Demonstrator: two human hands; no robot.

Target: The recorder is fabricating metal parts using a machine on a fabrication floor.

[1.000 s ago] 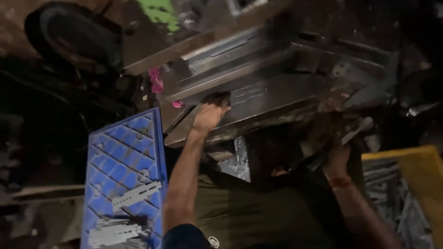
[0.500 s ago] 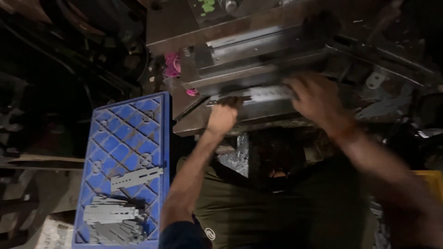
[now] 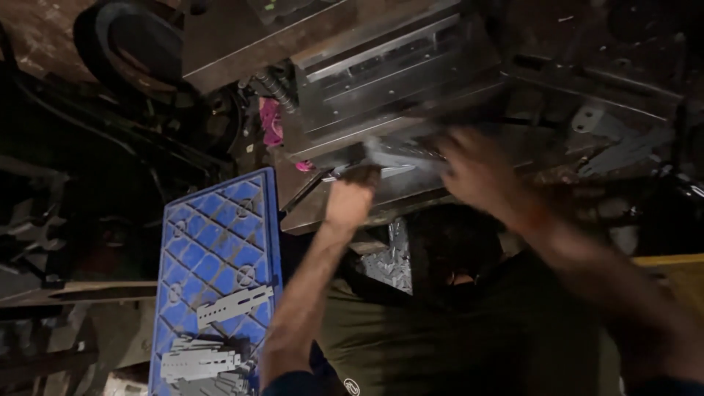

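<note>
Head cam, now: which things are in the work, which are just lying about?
In hand:
left hand on the press bed
right hand, blurred, at a flat metal strip

Lying about:
blue crate
punched strips on it
pink rag
yellow bin

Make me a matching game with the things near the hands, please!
Things:
1. crate
2. left hand
3. flat metal pieces
4. rag

Descriptions:
A. pink
B. lying on the crate
C. blue, with a lattice pattern
D. at the edge of the metal press bed

Pairs: 1-C, 2-D, 3-B, 4-A
</note>
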